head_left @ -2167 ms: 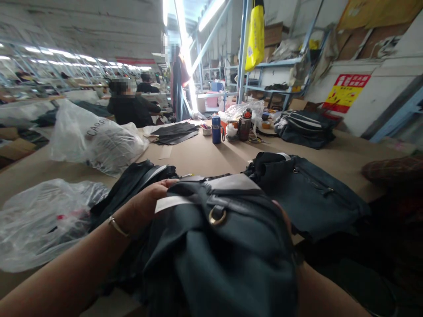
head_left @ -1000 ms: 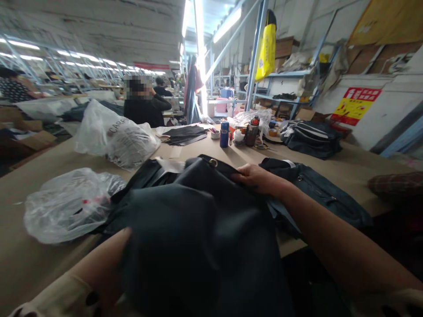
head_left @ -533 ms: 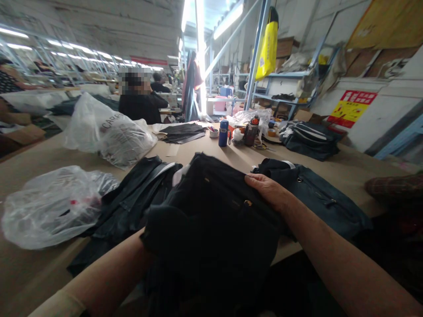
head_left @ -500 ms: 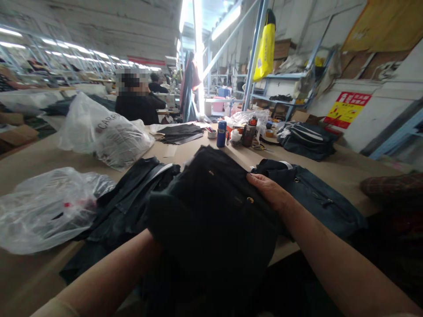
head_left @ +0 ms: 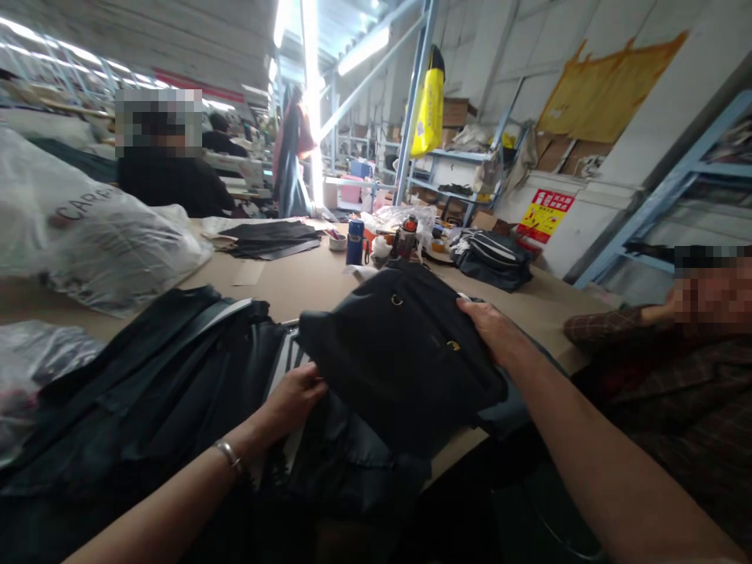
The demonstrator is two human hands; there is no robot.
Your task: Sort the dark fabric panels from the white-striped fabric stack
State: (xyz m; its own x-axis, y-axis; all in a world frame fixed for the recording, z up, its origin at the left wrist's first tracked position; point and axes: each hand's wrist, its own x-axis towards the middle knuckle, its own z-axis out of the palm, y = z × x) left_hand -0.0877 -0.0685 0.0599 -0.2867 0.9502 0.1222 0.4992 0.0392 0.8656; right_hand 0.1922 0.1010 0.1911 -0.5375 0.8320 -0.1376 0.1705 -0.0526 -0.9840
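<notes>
A dark fabric bag (head_left: 405, 352) with a gold-coloured ring and a small metal zip pull is held up over the table in front of me. My right hand (head_left: 487, 325) grips its right upper edge, thumb on the near face. At the bag's lower left edge, my left hand (head_left: 302, 388) has its fingers curled closed on the fabric; the fingertips are partly hidden. To the left lies a pile of dark fabric pieces (head_left: 153, 376) with a pale strip on top. Another dark bag (head_left: 511, 399) shows partly beneath and behind the held one.
A clear plastic bag (head_left: 117, 251) lies at the left. Across the table stand a blue flask (head_left: 355, 243), a dark bottle (head_left: 405, 237) and a stack of dark bags (head_left: 493, 258). A person in a checked sleeve (head_left: 605, 325) leans on the table's right side.
My view has turned to the right, bringing in the person there. The held bag has turned and tilted, showing its ring. My left hand has come out from behind the bag to its left edge.
</notes>
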